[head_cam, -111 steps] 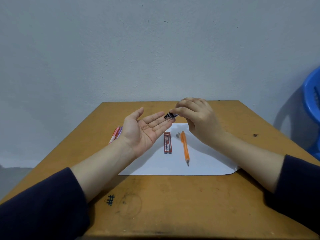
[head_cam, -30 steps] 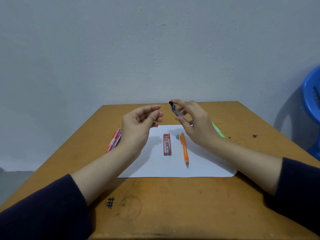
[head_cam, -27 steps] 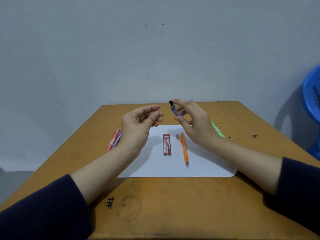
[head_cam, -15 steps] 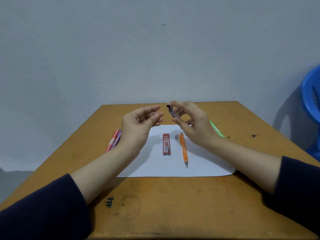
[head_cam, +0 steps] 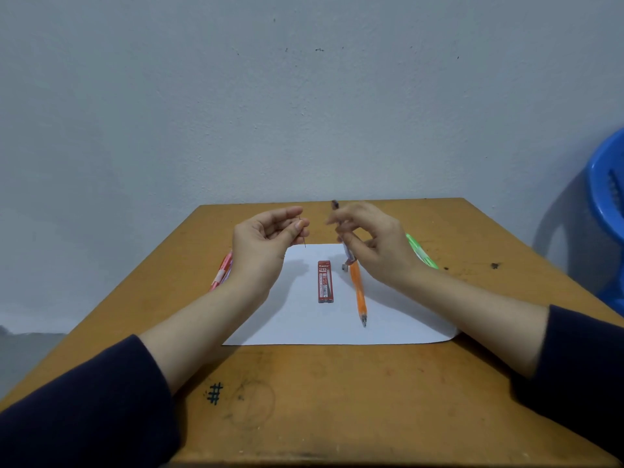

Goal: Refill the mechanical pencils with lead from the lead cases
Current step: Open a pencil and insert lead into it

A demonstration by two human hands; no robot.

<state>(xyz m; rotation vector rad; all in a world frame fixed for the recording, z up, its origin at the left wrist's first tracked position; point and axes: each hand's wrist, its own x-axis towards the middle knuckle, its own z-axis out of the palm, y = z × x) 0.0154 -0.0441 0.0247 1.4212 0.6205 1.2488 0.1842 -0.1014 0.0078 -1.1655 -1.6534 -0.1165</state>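
The left hand (head_cam: 261, 244) pinches a lead (head_cam: 304, 242) upright; the right hand (head_cam: 374, 244), grasping a lead case (head_cam: 335, 205), is nearer the orange mechanical pencil (head_cam: 358, 292) below.

Two lead cases (head_cam: 325, 282) (head_cam: 347, 255), at least three pencils (head_cam: 358, 292), one lead (head_cam: 303, 238), one sheet (head_cam: 304, 322).

Plain room, scribbled wooden desk (head_cam: 337, 407), bare wall (head_cam: 304, 113), blue chair (head_cam: 607, 204)

wooden worktop (head_cam: 337, 400), kinda scuffed | white paper sheet (head_cam: 304, 327) lying flat mid-worktop | little # doodle (head_cam: 215, 393) on the worktop's near left | blue plastic chair (head_cam: 607, 214) off its right side | grey wall (head_cam: 304, 113) behind it
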